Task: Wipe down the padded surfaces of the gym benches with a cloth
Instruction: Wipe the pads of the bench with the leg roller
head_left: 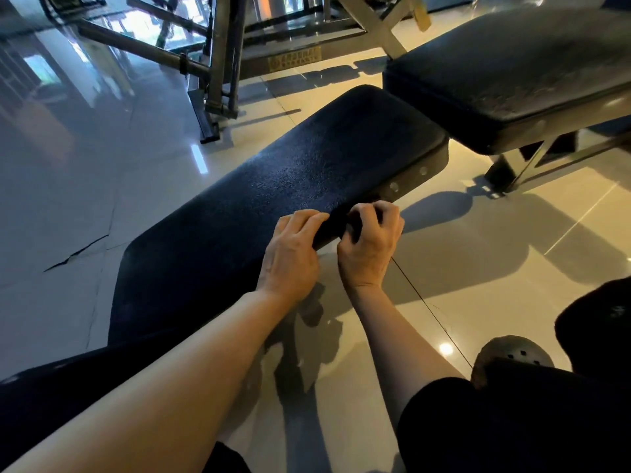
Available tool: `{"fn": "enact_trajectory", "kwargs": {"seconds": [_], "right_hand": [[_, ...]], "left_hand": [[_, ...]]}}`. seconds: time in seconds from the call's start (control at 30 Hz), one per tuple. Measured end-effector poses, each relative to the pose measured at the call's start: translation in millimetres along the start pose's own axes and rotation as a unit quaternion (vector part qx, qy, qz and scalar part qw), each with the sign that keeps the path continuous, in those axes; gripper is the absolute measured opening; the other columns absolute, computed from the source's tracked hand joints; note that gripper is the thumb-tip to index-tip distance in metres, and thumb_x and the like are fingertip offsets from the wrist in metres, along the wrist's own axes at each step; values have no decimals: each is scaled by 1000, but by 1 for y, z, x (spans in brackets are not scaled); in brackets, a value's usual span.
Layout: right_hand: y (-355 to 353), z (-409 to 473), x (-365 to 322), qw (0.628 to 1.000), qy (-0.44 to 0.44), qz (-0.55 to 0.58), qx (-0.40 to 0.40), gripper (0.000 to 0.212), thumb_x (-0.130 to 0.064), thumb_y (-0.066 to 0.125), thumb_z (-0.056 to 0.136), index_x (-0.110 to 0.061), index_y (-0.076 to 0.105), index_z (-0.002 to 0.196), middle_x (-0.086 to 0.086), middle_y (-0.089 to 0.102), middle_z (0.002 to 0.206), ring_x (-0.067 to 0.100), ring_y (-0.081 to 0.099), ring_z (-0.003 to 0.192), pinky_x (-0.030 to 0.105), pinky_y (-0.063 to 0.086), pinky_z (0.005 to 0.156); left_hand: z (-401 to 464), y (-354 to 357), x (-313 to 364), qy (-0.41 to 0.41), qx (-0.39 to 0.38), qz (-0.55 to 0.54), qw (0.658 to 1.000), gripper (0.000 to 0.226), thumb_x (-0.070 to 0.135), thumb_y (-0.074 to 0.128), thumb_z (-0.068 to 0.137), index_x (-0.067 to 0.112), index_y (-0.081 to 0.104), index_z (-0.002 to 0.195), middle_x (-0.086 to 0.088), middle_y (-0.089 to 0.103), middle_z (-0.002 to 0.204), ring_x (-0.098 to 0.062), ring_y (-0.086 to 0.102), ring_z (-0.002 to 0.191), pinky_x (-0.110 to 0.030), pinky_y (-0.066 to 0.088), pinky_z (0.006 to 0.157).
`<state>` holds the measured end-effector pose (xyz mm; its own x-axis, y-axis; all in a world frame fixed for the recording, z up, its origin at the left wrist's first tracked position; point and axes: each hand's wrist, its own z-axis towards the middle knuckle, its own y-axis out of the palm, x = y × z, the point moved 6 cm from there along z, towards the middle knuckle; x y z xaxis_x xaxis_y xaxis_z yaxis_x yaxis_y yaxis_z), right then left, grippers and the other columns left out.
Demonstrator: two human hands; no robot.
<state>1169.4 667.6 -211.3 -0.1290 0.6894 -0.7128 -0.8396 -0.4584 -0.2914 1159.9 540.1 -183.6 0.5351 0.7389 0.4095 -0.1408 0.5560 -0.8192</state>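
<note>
Only a blurred yellow label (294, 62) on the frame (222, 56) — unreadable

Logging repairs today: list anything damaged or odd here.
A jagged crack runs across the floor tile left of the near bench. The far bench pad looks scuffed and worn on top. Nothing looks spilled.

Near bench (273, 186) left of far bench (512, 87); rack (222, 52) behind.
</note>
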Motion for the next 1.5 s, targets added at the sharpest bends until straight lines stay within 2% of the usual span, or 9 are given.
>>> {"fn": "enact_trajectory", "kwargs": {"seconds": [0.13,0.3,0.4,0.63,0.8,1.0,1.17,1.33,1.5], "right_hand": [[-25,46,17,991,77,12,105,19,0,64,75,-5,66,93,18,55,103,27,50,93,17,33,86],[-13,31,5,1000,-24,-1,1,16,-11,57,79,-7,65,92,16,56,105,26,49,92,24,36,82],[-25,60,24,998,38,17,39,23,-4,61,76,-6,64,99,14,55,104,24,51,97,29,43,84],[-19,42,21,999,-29,6,-26,23,-5,55,76,-4,63,97,14,61,97,25,53,90,16,31,86],[-54,107,59,986,122,31,107,26,8,64,73,-2,63,97,16,60,96,25,52,92,10,29,82],[-30,63,35,997,9,24,-75,25,5,65,75,-4,64,98,13,60,100,25,54,93,20,38,83],[-56,114,65,986,160,44,7,22,3,64,80,-4,63,101,13,57,104,27,54,95,29,44,83],[-29,58,22,982,-12,34,-188,19,1,66,78,-9,64,95,8,59,101,19,53,94,31,46,84],[-54,94,49,991,130,23,-18,24,1,66,80,-6,63,103,12,56,106,24,54,97,28,45,83]], "left_hand": [[17,10,18,11,-3,-12,1000,51,-5,53,83,13,53,131,-3,51,129,-17,44,116,-29,40,96],[34,17,34,19,3,-27,999,50,-4,52,84,11,52,132,-4,52,130,-18,46,120,-33,44,98],[43,23,44,8,1,-23,1000,54,-4,50,87,12,47,139,-4,48,138,-18,41,128,-31,37,106],[41,33,49,-49,-6,-25,998,58,-4,54,87,15,45,142,0,43,146,-16,37,135,-24,25,110],[42,33,49,-72,-16,-24,997,68,-13,48,83,18,43,143,5,38,149,-12,31,138,-23,21,115],[44,27,57,-104,-30,-21,994,63,-11,49,86,18,45,141,5,40,147,-14,36,135,-27,30,112],[46,26,68,-129,-49,6,990,65,-9,50,87,19,40,145,8,34,150,-13,33,138,-24,29,110],[44,28,69,-142,-65,-6,988,63,-2,54,89,20,38,145,6,34,151,-14,34,137,-34,34,112],[44,28,67,-161,-70,-34,984,67,-5,52,87,22,36,146,9,29,154,-17,23,143,-37,27,116]]}}
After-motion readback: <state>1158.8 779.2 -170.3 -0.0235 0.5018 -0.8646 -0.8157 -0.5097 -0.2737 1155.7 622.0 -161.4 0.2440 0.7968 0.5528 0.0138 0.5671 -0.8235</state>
